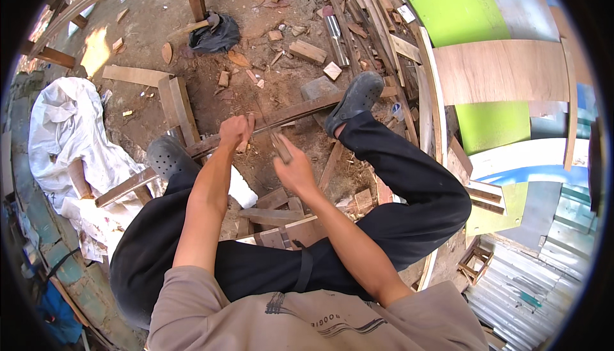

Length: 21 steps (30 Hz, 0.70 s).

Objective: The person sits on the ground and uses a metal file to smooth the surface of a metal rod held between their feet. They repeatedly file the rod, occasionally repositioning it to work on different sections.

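Note:
A long, narrow wooden plank (pixel 288 113) runs slantwise across the ground in front of me. My left hand (pixel 235 131) is at the plank's middle, its fingers closed in a pinch; what they hold, if anything, is too small to make out. Just to the right and nearer, my right hand (pixel 295 170) grips a short piece of wood (pixel 280 148), whose far end comes close to the plank. Grey clogs cover both my feet: the left clog (pixel 171 156) is against the plank's left part, the right clog (pixel 355 103) by its far right end.
Several wood offcuts (pixel 308 51) and a metal-bladed tool (pixel 334 39) lie on the dirt ahead. White sheeting (pixel 67 140) is heaped at left. A black plastic bag (pixel 216 33) sits at a post's foot. Boards (pixel 502 72) and corrugated sheets (pixel 515 300) cover the right side.

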{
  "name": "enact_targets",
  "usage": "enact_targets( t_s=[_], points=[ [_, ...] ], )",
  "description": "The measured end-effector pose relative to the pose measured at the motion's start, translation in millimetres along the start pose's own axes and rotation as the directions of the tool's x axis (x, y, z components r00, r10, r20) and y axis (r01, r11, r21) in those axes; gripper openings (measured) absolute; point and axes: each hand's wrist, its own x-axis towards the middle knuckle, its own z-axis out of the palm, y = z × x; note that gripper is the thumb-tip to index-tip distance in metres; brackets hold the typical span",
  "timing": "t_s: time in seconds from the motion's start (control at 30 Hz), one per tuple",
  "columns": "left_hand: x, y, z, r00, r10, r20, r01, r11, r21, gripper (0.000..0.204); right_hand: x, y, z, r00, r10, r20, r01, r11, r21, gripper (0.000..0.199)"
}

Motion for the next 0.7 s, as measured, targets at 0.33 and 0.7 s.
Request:
enact_targets(
  t_s=[0.33, 0.7],
  points=[
    [1.1, -9.7, -8.7, 0.997, -0.065, 0.030, 0.064, 0.998, 0.019, 0.069, -15.4, -17.2, -12.3, 0.997, 0.015, 0.077, -0.014, 1.000, -0.007, 0.061],
    [-2.2, -5.7, -4.3, 0.994, -0.109, 0.033, 0.108, 0.994, 0.034, 0.069, -27.0, -16.2, -20.6, 0.997, -0.021, 0.076, 0.022, 1.000, -0.013, 0.063]
  ],
)
